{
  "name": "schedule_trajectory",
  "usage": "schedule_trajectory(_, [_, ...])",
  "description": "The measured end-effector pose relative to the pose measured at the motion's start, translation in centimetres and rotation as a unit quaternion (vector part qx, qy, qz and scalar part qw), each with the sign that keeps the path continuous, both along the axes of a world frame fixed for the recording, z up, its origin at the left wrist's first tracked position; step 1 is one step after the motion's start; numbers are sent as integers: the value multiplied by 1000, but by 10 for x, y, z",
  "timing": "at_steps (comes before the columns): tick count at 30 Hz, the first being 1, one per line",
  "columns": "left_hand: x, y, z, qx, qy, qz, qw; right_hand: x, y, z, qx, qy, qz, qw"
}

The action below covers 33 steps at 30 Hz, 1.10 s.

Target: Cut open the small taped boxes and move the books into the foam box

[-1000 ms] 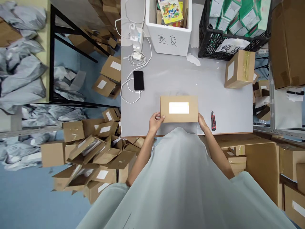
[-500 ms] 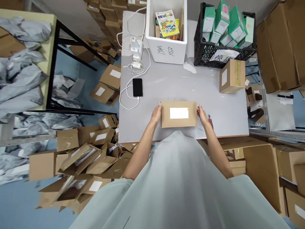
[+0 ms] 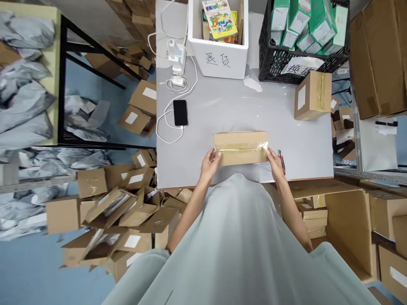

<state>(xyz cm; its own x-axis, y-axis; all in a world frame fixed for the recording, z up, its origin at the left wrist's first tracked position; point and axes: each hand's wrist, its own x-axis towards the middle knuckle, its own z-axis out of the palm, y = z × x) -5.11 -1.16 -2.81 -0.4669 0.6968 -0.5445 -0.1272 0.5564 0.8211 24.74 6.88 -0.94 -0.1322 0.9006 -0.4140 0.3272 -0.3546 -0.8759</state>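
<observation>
Seen from the head camera, a person in a pale grey-green garment [image 3: 238, 237] holds a cardboard box [image 3: 241, 157] between two bare hands near the close edge of a grey table [image 3: 222, 110], a strip of shiny tape [image 3: 240, 148] running along its upward side. The left hand [image 3: 210, 164], at the box's 9 o'clock end, is partly curled, thumb and fingers closed on the corner; the right hand [image 3: 276, 164], at 3 o'clock, is loosely bent, its fingertips gripping the opposite end. Just beyond that right hand, between 3 and 4 o'clock from the box, lies a red-and-black knife [image 3: 282, 163]. A phone [image 3: 180, 113] plugged into a white cable [image 3: 167, 112] rests at 10 o'clock. Between 11 and 12 stands a white bin [image 3: 219, 63] of books [image 3: 220, 19], its front lettered by hand; a black crate [image 3: 270, 65] packed with green boxes [image 3: 321, 25] sits at 1 o'clock, and a taped carton [image 3: 313, 96] at 2. Opened cartons [image 3: 133, 212] lie heaped at 8 o'clock, beside the table.
</observation>
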Motion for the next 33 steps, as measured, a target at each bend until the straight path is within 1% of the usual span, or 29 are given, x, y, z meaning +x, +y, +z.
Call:
schedule_trajectory(3, [-3,5,-7,-4,15,-14,1000,0,7,-9,8,18,-16,1000])
schedule_trajectory(6, [-10,10,-14,-12,27,-15,999,1,15,-18,16,3,-32,999])
schedule_trajectory(9, [-14,13,-21,-8,39,-15,999,4,21,-24,19,-1,-42,999])
schedule_trajectory(13, [-11,14,-23,10,59,-22,998,6,23,-30,16,6,-38,999])
schedule_trajectory(16, [-6,13,-21,-5,84,-25,996,6,21,-37,9,17,-33,999])
schedule_trajectory(20, [-3,14,-20,-52,157,-22,986,13,22,-47,-6,30,-17,999])
schedule_trajectory(22, [2,20,-21,-33,244,-48,968,24,34,-50,6,13,-25,1000])
schedule_trajectory(24, [12,31,-21,-6,325,-93,941,42,57,-52,47,-36,-52,997])
schedule_trajectory(25, [19,38,-20,-10,348,-95,933,53,74,-51,70,-69,-72,993])
schedule_trajectory(27, [37,53,-17,-37,392,-76,916,78,114,-49,104,-135,-112,979])
schedule_trajectory(29, [55,66,-13,-63,440,-40,895,103,161,-45,117,-187,-148,964])
schedule_trajectory(31, [68,74,-11,-72,480,-18,874,126,211,-41,123,-218,-177,952])
schedule_trajectory(33, [73,76,-11,-75,501,-12,862,144,258,-40,129,-237,-197,943])
